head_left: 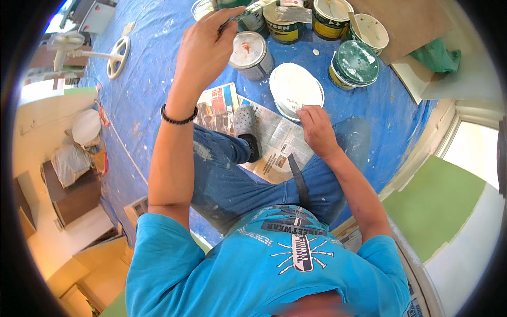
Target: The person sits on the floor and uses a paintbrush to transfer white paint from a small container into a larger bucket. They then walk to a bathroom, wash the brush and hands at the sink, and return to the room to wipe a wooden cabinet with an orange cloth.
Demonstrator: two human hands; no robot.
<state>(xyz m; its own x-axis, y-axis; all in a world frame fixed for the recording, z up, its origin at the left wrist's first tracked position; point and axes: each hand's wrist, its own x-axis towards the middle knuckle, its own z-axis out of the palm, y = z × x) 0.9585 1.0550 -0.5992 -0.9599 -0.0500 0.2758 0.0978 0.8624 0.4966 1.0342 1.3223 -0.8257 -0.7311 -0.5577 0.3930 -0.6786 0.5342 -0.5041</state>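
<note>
Raised at the upper left, my left hand (208, 45) is closed around a slim paint-smeared tool (254, 8); its exact kind is hard to make out. Just right of it, a flat grey metal blade (293, 15) shows over a yellow-and-dark paint bucket (285, 33); whether it belongs to the held tool is unclear. My right hand (318, 129) pinches the near rim of a round white lid (296, 91), which covers most of what lies beneath. A paint can (248, 50) with a reddish smear on its pale lid stands below my left hand.
More paint buckets stand at the back, one with a stirring stick (355, 26), another with a green lid (356, 62). Newspaper (282, 142) lies on the blue plastic sheet (142, 100) under my clog (244, 121). Cardboard (406, 26) is at back right, a white fan (117, 57) far left.
</note>
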